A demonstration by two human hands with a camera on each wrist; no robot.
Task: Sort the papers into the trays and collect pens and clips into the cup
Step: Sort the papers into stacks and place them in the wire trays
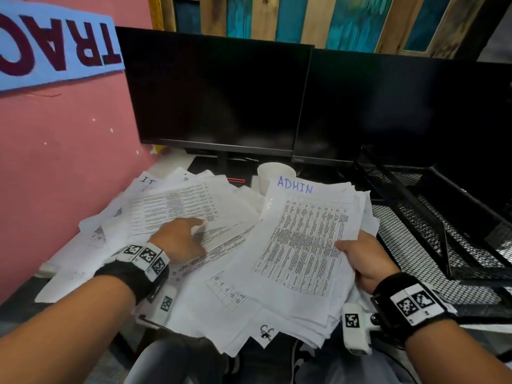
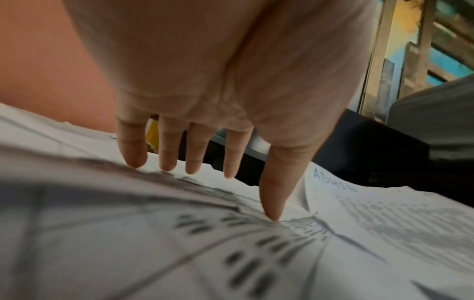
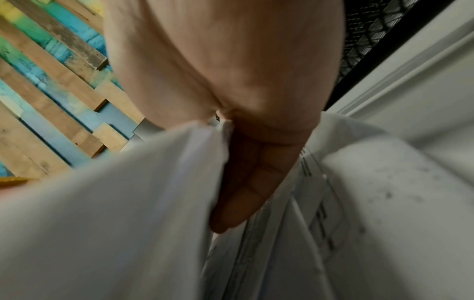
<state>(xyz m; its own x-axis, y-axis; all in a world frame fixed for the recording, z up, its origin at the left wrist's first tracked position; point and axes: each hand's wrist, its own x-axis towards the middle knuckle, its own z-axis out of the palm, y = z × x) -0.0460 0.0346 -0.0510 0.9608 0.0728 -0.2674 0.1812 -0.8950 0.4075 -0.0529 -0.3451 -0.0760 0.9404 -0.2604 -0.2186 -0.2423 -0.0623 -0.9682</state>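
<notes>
On the desk in front of two dark monitors (image 1: 216, 90), a loose pile of papers (image 1: 177, 206) covers most of the surface. Left hand (image 1: 180, 241) lies flat on the pile, fingers (image 2: 168, 150) straight and spread, tips touching the print. Right hand (image 1: 363, 259) grips a thick stack topped by the ADMIN sheet (image 1: 307, 231), thumb on top, other fingers hidden under it. White cup (image 1: 273, 176) stands behind the stack, lower part covered. Black mesh trays (image 1: 432, 223) sit to the right, cut off by the frame edge. Print too blurred to read; wrist views mostly blocked by palms.
</notes>
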